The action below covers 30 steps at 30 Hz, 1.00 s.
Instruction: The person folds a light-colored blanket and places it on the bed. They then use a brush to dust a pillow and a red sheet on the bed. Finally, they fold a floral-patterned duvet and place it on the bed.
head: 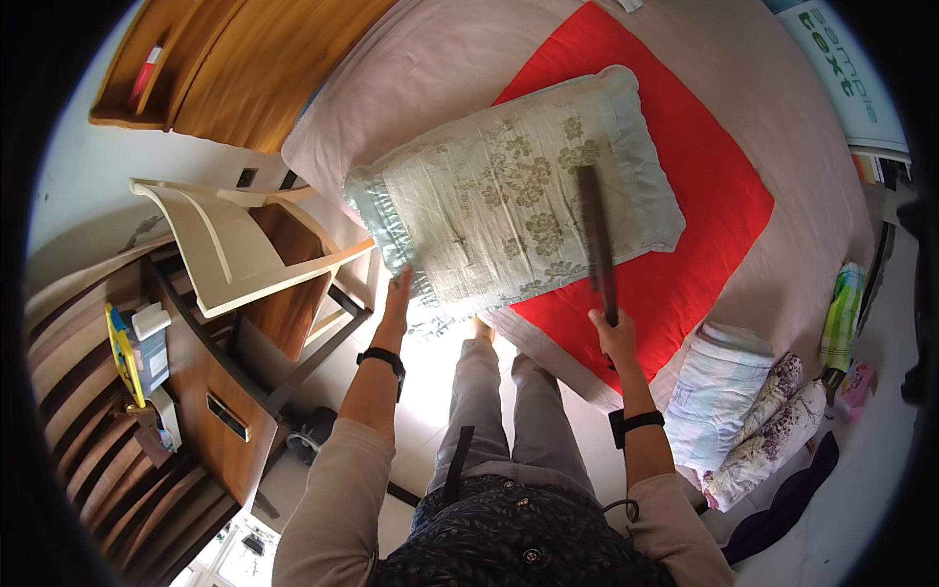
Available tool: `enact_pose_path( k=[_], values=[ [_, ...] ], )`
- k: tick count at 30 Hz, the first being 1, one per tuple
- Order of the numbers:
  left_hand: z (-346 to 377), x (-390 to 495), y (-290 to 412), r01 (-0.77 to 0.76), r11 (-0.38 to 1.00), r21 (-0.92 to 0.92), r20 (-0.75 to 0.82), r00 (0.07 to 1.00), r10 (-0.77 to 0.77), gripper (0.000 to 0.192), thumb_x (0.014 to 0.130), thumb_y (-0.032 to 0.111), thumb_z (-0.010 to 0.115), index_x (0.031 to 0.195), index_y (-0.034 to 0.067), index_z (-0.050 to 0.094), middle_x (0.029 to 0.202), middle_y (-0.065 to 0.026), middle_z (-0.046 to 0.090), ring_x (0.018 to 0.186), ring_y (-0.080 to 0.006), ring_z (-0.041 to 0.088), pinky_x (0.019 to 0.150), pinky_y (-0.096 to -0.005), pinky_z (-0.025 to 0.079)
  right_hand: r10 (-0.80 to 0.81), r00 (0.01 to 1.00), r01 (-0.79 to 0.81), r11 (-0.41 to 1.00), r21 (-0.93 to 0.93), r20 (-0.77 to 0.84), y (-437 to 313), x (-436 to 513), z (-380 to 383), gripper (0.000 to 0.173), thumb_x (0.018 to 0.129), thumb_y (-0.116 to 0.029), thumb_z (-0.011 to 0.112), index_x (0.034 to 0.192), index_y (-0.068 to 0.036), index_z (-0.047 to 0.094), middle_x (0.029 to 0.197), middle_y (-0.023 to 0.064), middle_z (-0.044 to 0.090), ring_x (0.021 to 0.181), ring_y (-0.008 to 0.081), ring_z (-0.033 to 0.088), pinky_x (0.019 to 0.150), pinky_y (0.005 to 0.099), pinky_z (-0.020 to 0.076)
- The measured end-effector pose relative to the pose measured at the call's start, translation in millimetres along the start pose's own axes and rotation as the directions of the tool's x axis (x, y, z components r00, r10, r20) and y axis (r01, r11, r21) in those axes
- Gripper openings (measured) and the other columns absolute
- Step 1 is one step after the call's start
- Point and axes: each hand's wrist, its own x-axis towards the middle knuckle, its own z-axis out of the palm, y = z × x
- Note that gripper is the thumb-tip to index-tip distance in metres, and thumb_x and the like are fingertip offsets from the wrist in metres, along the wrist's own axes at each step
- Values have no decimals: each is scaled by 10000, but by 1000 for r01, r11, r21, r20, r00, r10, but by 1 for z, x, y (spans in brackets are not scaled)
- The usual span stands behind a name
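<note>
A pillow (469, 213) in a pale green and beige cover with a floral pattern lies at a slant on the bed, partly over a red square cloth (711, 198). My left hand (397, 301) is at the pillow's frilled near-left edge, seen side-on; its grip on the fabric is unclear. My right hand (616, 336) is closed around the handle end of a long dark brown stick-like tool (598, 235). The tool's far end is blurred and appears above the right part of the pillow.
Left are a cream chair (220, 249), a wooden desk (205, 374) with a phone (228, 416), and a slatted bench (81, 352). Folded cloth (722, 389) and rolled floral fabric (770, 440) lie at right. A wooden headboard (271, 66) rises at the upper left.
</note>
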Motion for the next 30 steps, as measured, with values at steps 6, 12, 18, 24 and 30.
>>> enact_pose_path(
  k=[6, 12, 18, 24, 30],
  values=[
    [15, -8, -57, -27, 999, 37, 79, 997, 24, 809, 876, 503, 651, 1438, 5, 349, 1393, -134, 469, 1278, -245, 431, 1057, -367, 341, 311, 884, -9, 759, 651, -350, 58, 81, 52, 385, 874, -327, 715, 1081, -24, 597, 881, 50, 616, 828, 164, 630, 675, 281, 524],
    [-8, -22, -65, -5, 1000, 18, 93, 996, 4, 702, 891, 523, 628, 1315, -16, 478, 1259, -108, 567, 1174, -199, 500, 1002, -338, 378, 398, 916, -64, 250, 966, -42, 90, 150, 87, 290, 963, -330, 588, 1130, -92, 591, 944, 26, 638, 917, 197, 630, 738, 381, 550],
    [-7, -62, -28, 88, 976, -200, -98, 989, -109, 684, 920, 498, 605, 1301, -59, 494, 1151, -136, 615, 998, -196, 579, 868, -327, 474, 167, 981, -111, 74, 991, 98, 55, 143, 66, 298, 964, -316, 576, 1135, -78, 628, 1100, 57, 680, 999, 235, 643, 892, 395, 516],
    [-37, -145, 58, -103, 987, -122, -82, 992, 93, 610, 945, 441, 592, 1246, -85, 527, 1090, -129, 634, 944, -178, 601, 830, -299, 488, -29, 992, 128, 232, 964, -125, -70, 53, 6, 325, 913, -189, 645, 1177, -10, 583, 1083, 104, 673, 943, 215, 667, 784, 334, 553],
    [-70, -258, 109, -91, 871, -483, 65, 988, 140, 493, 996, 333, 519, 1292, -61, 486, 1171, -113, 624, 1032, -192, 620, 886, -317, 500, -124, 879, 443, 571, 691, -461, -217, -53, -39, 222, 898, -148, 640, 1071, -24, 577, 707, 14, 577, 526, 99, 513, 450, 239, 391]
  ],
)
